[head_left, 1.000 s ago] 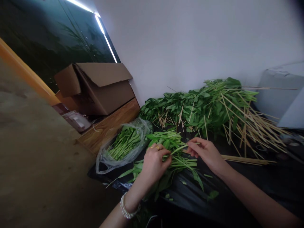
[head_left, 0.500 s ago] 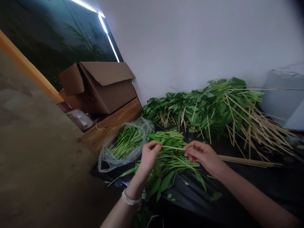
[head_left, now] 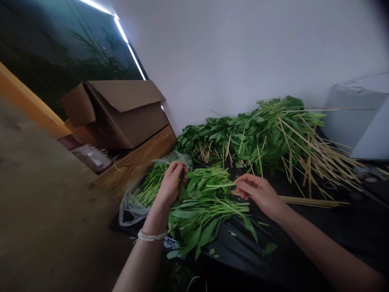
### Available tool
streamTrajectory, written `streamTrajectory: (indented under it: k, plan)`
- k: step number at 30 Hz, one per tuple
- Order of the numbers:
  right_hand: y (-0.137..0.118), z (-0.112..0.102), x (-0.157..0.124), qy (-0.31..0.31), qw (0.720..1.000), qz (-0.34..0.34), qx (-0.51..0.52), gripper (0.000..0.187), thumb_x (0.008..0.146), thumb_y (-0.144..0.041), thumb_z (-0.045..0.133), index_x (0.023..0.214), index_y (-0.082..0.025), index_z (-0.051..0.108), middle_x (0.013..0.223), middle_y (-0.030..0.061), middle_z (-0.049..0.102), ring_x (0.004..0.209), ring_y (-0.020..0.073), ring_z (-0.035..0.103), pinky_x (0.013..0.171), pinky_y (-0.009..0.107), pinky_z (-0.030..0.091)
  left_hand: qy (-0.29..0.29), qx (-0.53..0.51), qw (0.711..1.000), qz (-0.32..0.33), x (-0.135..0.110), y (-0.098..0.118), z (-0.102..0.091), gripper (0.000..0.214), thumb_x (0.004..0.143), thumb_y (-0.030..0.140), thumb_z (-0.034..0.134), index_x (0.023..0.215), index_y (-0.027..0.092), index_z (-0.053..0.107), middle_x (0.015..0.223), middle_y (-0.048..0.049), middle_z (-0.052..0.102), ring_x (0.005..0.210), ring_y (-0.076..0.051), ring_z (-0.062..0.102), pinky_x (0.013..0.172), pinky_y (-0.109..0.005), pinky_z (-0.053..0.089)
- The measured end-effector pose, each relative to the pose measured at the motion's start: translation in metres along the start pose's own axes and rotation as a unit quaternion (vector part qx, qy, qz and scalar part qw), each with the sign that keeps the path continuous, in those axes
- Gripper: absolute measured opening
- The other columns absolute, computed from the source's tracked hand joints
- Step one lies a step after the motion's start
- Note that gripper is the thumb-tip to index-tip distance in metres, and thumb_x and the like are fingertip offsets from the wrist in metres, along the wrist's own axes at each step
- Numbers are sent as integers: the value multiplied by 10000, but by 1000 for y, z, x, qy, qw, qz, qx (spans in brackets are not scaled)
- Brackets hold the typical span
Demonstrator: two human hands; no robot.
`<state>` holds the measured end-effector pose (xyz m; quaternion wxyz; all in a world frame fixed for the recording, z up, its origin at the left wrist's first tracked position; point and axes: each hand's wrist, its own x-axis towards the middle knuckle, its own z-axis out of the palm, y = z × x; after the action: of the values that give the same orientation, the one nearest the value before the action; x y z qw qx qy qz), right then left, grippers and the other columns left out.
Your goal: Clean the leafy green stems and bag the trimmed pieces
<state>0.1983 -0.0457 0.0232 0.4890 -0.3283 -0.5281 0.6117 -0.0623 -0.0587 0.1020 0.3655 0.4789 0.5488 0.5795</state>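
My right hand [head_left: 255, 191] pinches the end of a pale green water spinach stem [head_left: 220, 185], which points left over the pile. My left hand [head_left: 174, 180], a beaded bracelet on its wrist, is closed beside the plastic bag; what its curled fingers hold, if anything, is hidden. Between and below my hands lie loose leafy greens [head_left: 206, 215] on black plastic sheeting [head_left: 240, 247]. At left, a clear plastic bag [head_left: 126, 213] holds more cut green stems [head_left: 148, 190], partly covered by my left hand and forearm.
Behind, a long heap of leafy greens [head_left: 243, 129] lies against the white wall, with many thin bamboo sticks [head_left: 319, 158] through and beside it. More sticks [head_left: 310, 201] lie right of my right hand. A cardboard box [head_left: 130, 117] stands back left on a wooden board [head_left: 136, 158].
My left hand has moved left, away from the right hand, toward the bag. The stem no longer spans both hands; the right hand still pinches it. The view has shifted slightly right.
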Motion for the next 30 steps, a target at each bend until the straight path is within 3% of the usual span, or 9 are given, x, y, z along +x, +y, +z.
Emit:
streamTrajectory:
  k: [4, 7, 10, 16, 22, 24, 28, 30]
  plan:
    - [-1, 3, -2, -11, 1000, 11, -24, 281, 705, -467, 729, 795, -206, 676, 626, 6, 648, 524, 121, 535, 518, 276, 429, -178, 134, 975, 15, -9, 14, 26, 264, 771, 412, 646, 840, 159, 619, 593, 59, 475, 461, -48, 347, 427, -167, 235]
    - [-2, 4, -3, -13, 999, 15, -35, 267, 700, -457, 730, 782, -208, 679, 616, 3, 645, 517, 118, 528, 513, 273, 422, -255, 230, 938, 38, -17, 10, 42, 242, 762, 372, 672, 864, 154, 695, 547, 54, 497, 477, -68, 386, 462, -191, 283]
    - [-3, 4, -3, -21, 999, 17, -42, 265, 714, -450, 722, 794, -200, 681, 654, 9, 665, 530, 112, 531, 521, 266, 420, -295, 294, 905, 90, -24, 0, 51, 224, 805, 341, 614, 862, 170, 747, 647, 7, 640, 569, -116, 520, 547, -222, 382]
    - [-2, 6, -3, -17, 998, 19, -58, 263, 712, -447, 718, 777, -197, 669, 642, 2, 655, 522, 114, 528, 512, 264, 414, -303, 394, 847, 190, -40, -7, 56, 224, 827, 227, 538, 898, 198, 748, 786, -20, 707, 693, -157, 606, 635, -239, 437]
    - [2, 13, -7, -39, 991, -3, -125, 197, 745, -397, 676, 755, -199, 677, 624, -7, 636, 537, 127, 547, 525, 267, 427, -189, 550, 773, 255, -56, -17, 67, 173, 795, 217, 507, 718, 168, 654, 766, -70, 640, 716, -191, 590, 662, -275, 428]
    - [5, 15, -8, -50, 988, -9, -147, 191, 747, -387, 668, 739, -196, 670, 613, -10, 629, 535, 131, 553, 523, 267, 431, -165, 533, 793, 247, -54, -23, 67, 153, 758, 203, 509, 633, 174, 592, 709, -51, 606, 682, -177, 563, 643, -267, 409]
    - [8, 13, -7, -55, 989, -8, -134, 212, 755, -398, 657, 746, -186, 651, 624, -7, 643, 522, 118, 547, 519, 255, 435, -57, 354, 923, 142, -33, -27, 49, 196, 721, 191, 434, 529, 184, 473, 565, 0, 485, 588, -139, 481, 588, -246, 375]
    - [9, 11, -5, -38, 992, -2, -118, 227, 748, -406, 666, 773, -181, 662, 626, -4, 646, 522, 112, 538, 524, 253, 440, -3, 234, 966, 106, -23, -24, 36, 217, 734, 227, 413, 526, 185, 461, 591, -3, 491, 623, -141, 497, 595, -239, 390]
